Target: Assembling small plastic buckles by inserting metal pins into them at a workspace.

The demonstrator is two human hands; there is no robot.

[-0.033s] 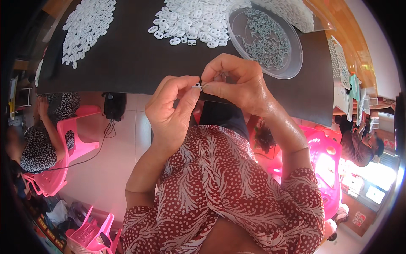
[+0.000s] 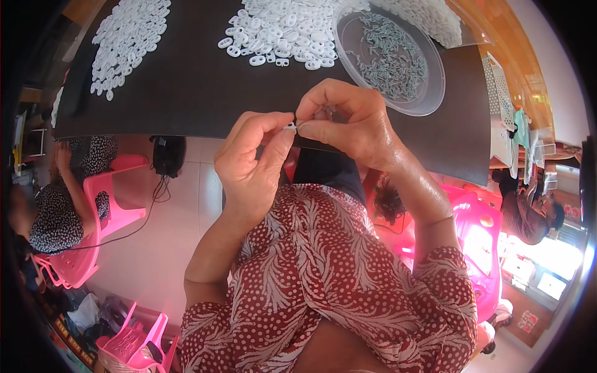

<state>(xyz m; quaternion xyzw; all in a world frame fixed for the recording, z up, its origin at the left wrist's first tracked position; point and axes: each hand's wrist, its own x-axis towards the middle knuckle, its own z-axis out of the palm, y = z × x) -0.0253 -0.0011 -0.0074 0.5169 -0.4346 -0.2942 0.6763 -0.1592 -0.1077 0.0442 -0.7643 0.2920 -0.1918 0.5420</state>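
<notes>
My left hand (image 2: 252, 165) pinches a small white plastic piece (image 2: 289, 126) between thumb and forefinger, just over the table's near edge. Close against it, my right hand (image 2: 354, 121) has its thumb and forefinger pressed together at the piece's right side. Whatever those right fingertips grip is too small to make out. Beyond the hands lies a heap of white oval plastic pieces with two holes (image 2: 286, 31). A clear round plastic tub (image 2: 432, 102) to its right holds many tiny grey-green pieces (image 2: 392, 59), thin and short.
A second spread of white oval pieces (image 2: 127, 40) covers the far left of the dark table (image 2: 186, 93). White pieces in a clear bag (image 2: 429, 22) lie behind the tub. Pink plastic chairs (image 2: 118, 193) stand on both sides; a seated person (image 2: 59, 211) is at left.
</notes>
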